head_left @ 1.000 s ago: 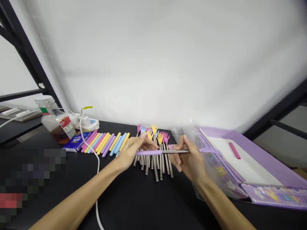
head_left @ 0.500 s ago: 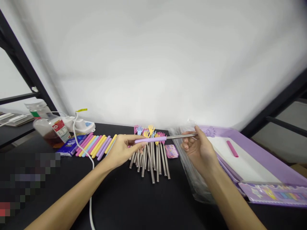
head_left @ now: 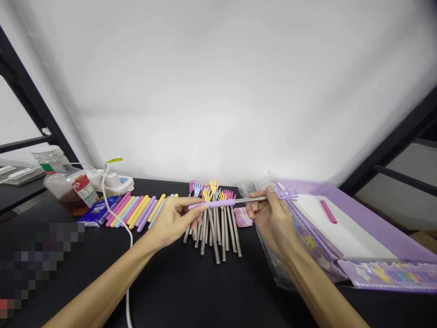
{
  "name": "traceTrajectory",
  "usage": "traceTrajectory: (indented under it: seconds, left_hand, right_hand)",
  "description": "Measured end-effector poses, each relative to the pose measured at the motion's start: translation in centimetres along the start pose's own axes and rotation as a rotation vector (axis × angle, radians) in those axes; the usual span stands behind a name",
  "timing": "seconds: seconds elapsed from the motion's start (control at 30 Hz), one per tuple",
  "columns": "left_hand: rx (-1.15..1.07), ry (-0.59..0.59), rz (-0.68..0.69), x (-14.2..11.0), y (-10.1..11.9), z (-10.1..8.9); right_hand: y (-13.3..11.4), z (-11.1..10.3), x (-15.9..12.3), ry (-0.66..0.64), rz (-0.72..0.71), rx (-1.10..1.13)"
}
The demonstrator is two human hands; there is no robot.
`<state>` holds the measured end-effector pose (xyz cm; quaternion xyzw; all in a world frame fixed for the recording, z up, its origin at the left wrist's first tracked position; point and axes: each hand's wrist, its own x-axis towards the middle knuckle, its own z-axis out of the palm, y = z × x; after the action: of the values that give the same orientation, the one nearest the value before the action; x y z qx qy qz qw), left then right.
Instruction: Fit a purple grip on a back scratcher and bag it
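My left hand [head_left: 177,214] pinches the purple handle sleeve [head_left: 215,204] of a back scratcher. The sleeve sits on one end of its metal rod [head_left: 247,199]. Fingers and thumb of my right hand [head_left: 273,209] grip that rod close to the purple hand-shaped head [head_left: 288,193], which points right. Below the sleeve lies a bunch of metal-rod back scratchers [head_left: 215,228], their pink, blue and yellow heads toward the wall. Left of my left hand, a row of coloured handle sleeves [head_left: 131,212] rests on the black table.
Clear plastic bags [head_left: 273,264] lie beneath my right forearm. A purple display box [head_left: 362,205] holds a pink sleeve [head_left: 328,212]. Pink cards [head_left: 243,217] lie by the bunch. At left are a bottle [head_left: 68,187], a blue packet [head_left: 99,212], a power strip [head_left: 119,182] and a white cable [head_left: 128,273].
My right hand and the scratcher's head have shifted slightly left, and the head now shows more fully. The left hand still grips the purple sleeve. The view has tilted a little.
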<state>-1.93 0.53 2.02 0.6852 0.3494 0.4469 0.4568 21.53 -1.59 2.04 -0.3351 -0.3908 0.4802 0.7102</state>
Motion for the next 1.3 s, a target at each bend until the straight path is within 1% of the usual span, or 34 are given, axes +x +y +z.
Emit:
traceTrajectory:
  seconds: [0.2, 0.37, 0.57, 0.67, 0.77, 0.9, 1.0, 1.07, 1.17, 1.3]
  left_hand:
    - [-0.055, -0.050, -0.030, -0.2, -0.3, 0.5]
    - [-0.086, -0.074, -0.049, -0.2, 0.0, 0.8]
    - [-0.107, -0.143, -0.120, -0.1, 0.4, 0.8]
    - [-0.065, -0.153, -0.135, 0.0, 0.4, 0.5]
    - [0.017, -0.110, -0.059, 0.1, 0.3, 0.1]
    - [0.207, -0.040, 0.132, 0.4, -0.1, -0.5]
    - [0.328, -0.024, 0.243, 0.3, -0.5, -0.7]
    - [0.402, -0.025, 0.305, 0.2, -0.8, -0.6]
    - [0.486, -0.029, 0.367, 0.0, -1.1, -0.4]
    - [0.498, -0.020, 0.385, -0.1, -1.0, -0.1]
  right_hand:
    - [0.1, 0.2, -0.3, -0.029, 0.007, -0.013]
    - [-0.1, 0.2, -0.3, -0.043, 0.021, -0.037]
    - [-0.3, 0.3, -0.5, -0.058, 0.014, -0.061]
    - [-0.7, 0.3, -0.3, -0.054, 0.062, -0.076]
    - [-1.4, -0.2, 0.3, -0.030, 0.117, -0.093]
    - [-2.3, -1.6, 1.2, 0.033, 0.109, -0.136]
    - [-2.6, -2.3, 1.6, 0.025, 0.126, -0.175]
    - [-2.6, -2.5, 1.6, 0.017, 0.135, -0.181]
    - [-2.4, -2.3, 1.5, 0.014, 0.142, -0.168]
    - [-2.0, -2.1, 1.2, 0.003, 0.101, -0.139]
